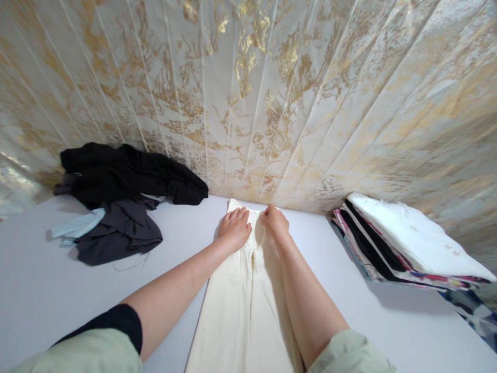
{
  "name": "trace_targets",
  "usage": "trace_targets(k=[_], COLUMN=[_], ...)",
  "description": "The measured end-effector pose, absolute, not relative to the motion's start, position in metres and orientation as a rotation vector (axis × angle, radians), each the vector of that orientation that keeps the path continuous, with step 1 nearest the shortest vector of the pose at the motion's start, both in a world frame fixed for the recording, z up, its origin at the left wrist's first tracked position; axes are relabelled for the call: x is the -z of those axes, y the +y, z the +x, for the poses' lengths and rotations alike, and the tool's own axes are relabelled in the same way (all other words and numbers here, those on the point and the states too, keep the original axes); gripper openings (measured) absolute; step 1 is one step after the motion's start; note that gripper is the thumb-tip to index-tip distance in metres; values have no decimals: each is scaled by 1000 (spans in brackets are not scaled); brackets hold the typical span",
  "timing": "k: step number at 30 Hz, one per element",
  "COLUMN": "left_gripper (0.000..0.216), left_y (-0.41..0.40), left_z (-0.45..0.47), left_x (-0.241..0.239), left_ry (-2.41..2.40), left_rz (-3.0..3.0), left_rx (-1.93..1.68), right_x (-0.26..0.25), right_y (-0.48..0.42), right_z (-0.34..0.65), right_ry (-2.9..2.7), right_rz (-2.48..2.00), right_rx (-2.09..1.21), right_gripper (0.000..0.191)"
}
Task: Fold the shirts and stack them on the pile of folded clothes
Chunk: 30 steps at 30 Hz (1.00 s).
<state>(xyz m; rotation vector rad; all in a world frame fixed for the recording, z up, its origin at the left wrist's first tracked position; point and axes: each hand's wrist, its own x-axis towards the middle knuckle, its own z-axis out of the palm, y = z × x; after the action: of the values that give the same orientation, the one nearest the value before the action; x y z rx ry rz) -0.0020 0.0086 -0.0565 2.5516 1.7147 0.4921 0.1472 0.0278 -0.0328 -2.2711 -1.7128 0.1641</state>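
The trousers (pixel 240 305), cream and lying flat, run lengthwise down the middle of the counter (pixel 58 290), from its near edge to the far edge where it meets the wall (pixel 248 103). The two legs lie side by side with a seam line between them. The cloth looks light, soft and limp to me, with no stiffness of its own. I judge it would sag and crease if lifted at one point, so the firmer band at the far end and the outer side seams are the places to take hold, with both hands.

Both hands rest on that far end, close together. The left hand (pixel 234 228) lies palm down, its grip spread flat with the fingers side by side on the cloth. The right hand (pixel 275 221) has its fingers curled over the top edge. I cannot tell whether its grip is pinching the fabric or only pressing on it.

At the far left corner sits a loose black heap (pixel 128 178), with a grey garment (pixel 120 230) and a pale blue piece (pixel 77 226) in front of it, well apart from the trousers. Along the right edge is a folded stack (pixel 373 248) with a white shirt (pixel 411 235) on top.
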Motion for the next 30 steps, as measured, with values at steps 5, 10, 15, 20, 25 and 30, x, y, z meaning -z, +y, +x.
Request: trace_targets(k=[5, 10, 15, 20, 25, 30], left_gripper=[51, 51, 52, 51, 50, 46], left_y=[8, 8, 9, 9, 21, 3], left_z=[-2, -2, -1, -1, -11, -26], left_x=[56, 56, 58, 60, 52, 41], left_ry=[1712, 1725, 1725, 1698, 1617, 1573], left_rz=[2566, 2566, 2550, 2537, 2377, 2404], left_rx=[-492, -497, -515, -541, -563, -554], right_x=[37, 34, 35, 55, 58, 57], right_y=[26, 26, 7, -19, -23, -23], right_z=[140, 138, 134, 122, 119, 120], right_ry=[-1571, -1573, -1811, -1968, -1961, -1934], right_rz=[-2237, -2249, -2181, -2098, -2110, -2086], right_rx=[-148, -206, -135, -17, -1, 19], right_gripper=[23, 32, 37, 57, 59, 58])
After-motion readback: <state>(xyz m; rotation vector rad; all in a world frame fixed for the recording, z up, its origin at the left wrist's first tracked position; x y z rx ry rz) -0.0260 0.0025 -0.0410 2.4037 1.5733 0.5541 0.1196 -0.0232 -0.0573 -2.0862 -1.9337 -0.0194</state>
